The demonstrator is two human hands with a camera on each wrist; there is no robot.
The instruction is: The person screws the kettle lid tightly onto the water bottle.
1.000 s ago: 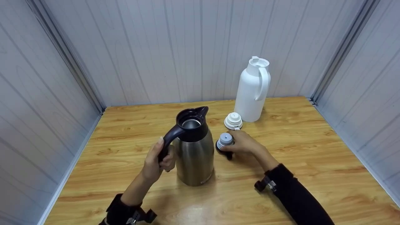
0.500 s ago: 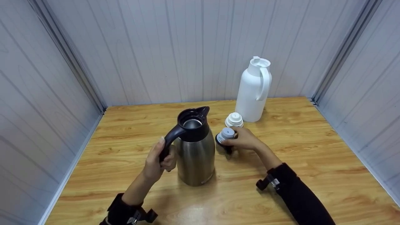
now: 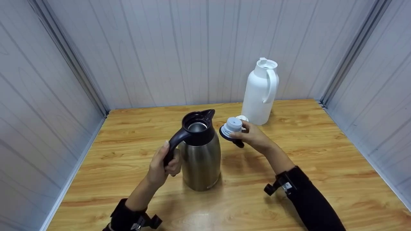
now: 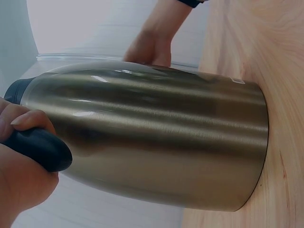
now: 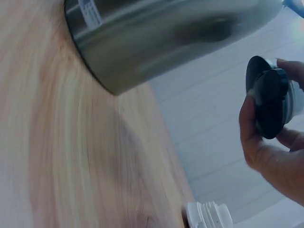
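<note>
Left hand [image 3: 163,163]: grasps the dark handle of the steel jug [image 3: 200,160] — jug upright on the table [image 3: 321,166].
Right hand [image 3: 253,138]: pinches the dark stopper [image 3: 231,128], lifted beside the jug mouth.
Risk: the loose pinch may slip — stopper could drop.

A white jug [image 3: 260,93] stands upright near the back edge of a wooden table [image 3: 321,166], its handle facing the camera and its mouth uncovered. Just in front of it and to its left, a white lid [image 5: 209,216] rests on the tabletop, largely hidden in the head view and seen more fully from the right wrist, where its ribbed rim shows at the bottom of the frame. Pale grey panelled walls [image 3: 179,51] enclose the table on three sides, with metal corner strips [image 3: 69,57] running up where the panels meet.
</note>
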